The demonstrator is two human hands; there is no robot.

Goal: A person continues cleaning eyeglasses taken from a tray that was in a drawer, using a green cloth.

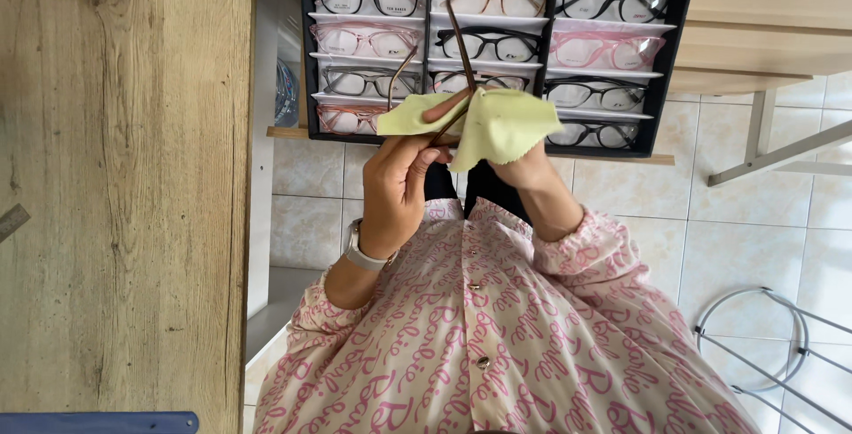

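Observation:
My left hand (397, 187), with a watch on its wrist, grips a pair of thin brown-framed glasses (461, 42) in front of my chest. The two temples stick up and away from me. A pale yellow-green cloth (504, 123) is draped over the lenses and hides them. Most of my right hand (525, 170) is under the cloth, pinching it against the frame. Both sleeves belong to a pink patterned shirt (497, 345).
A black display tray (658, 88) with several rows of glasses stands just beyond my hands. A wooden panel (124, 177) fills the left side. Tiled floor (754, 248), a metal wire frame (763, 336) and light wooden furniture (763, 26) lie to the right.

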